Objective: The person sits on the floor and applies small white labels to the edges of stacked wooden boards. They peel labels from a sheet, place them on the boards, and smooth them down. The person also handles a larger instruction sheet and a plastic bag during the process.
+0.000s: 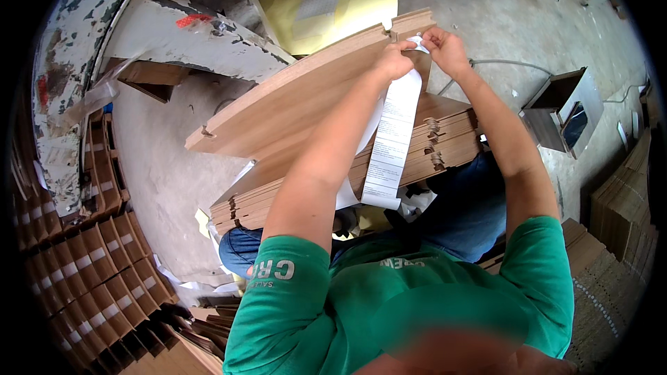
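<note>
"What do we see in the head view?"
"Our left hand (396, 62), fingers mostly closed, pinches the printed label strip (392, 132) near its top."
"And our right hand (445, 50)?"
"Fingertips together on the same white end. We see the strip hang between our forearms, across the stacked wooden panels (455, 135)."

Floor (156, 160) bright; black rim, edges bowed; bottom centre blurred; lower left dim, perhaps hiding detail.
</note>
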Tool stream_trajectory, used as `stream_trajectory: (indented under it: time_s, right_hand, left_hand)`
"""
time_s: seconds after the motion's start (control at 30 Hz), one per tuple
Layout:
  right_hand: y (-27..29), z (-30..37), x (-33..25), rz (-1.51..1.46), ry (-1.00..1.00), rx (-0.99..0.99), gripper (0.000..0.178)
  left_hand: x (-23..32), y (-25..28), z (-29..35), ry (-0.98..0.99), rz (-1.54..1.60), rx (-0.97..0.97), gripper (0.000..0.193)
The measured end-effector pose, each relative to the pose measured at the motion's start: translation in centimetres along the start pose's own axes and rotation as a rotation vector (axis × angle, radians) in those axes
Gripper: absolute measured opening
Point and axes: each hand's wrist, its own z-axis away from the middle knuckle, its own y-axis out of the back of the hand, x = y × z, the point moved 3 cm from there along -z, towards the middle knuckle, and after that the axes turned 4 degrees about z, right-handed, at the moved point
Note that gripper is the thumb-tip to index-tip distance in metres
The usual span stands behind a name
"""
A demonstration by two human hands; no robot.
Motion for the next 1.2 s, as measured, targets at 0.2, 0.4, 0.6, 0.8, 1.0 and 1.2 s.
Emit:
stream_trajectory:
  time_s: [0.2, 0.4, 0.6, 0.8, 1.0, 1.2]
  right_hand:
    - [1.7, -1.2, 0.9, -0.124, -0.01, -0.283, 0.004]
    - [2.3, -1.0, 0.4, -0.034, -0.001, -0.283, 0.005]
    - [1.0, -1.5, 0.8, -0.059, 0.018, -0.089, 0.005]
    - [0.8, -0.6, -0.3, 0.05, 0.014, 0.016, 0.006]
    - [1.2, -0.2, -1.8, 0.233, 0.067, 0.119, 0.015]
    - [2.7, 0.0, -3.0, 0.718, 0.007, 0.235, 0.03]
  left_hand:
    - [0.8, -0.2, 1.7, -0.008, 0.029, -0.054, 0.04]
    - [0.2, -0.1, 1.5, -0.006, -0.005, -0.052, 0.04]
    - [-0.2, -0.1, 0.2, -0.111, -0.074, 0.023, 0.048]
    - [0.4, 0.4, 0.8, -0.063, -0.131, 0.045, 0.053]
    - [0.0, 0.3, 0.5, -0.056, -0.164, 0.079, 0.056]
    - [0.2, 0.3, 1.3, -0.009, -0.185, 0.047, 0.057]
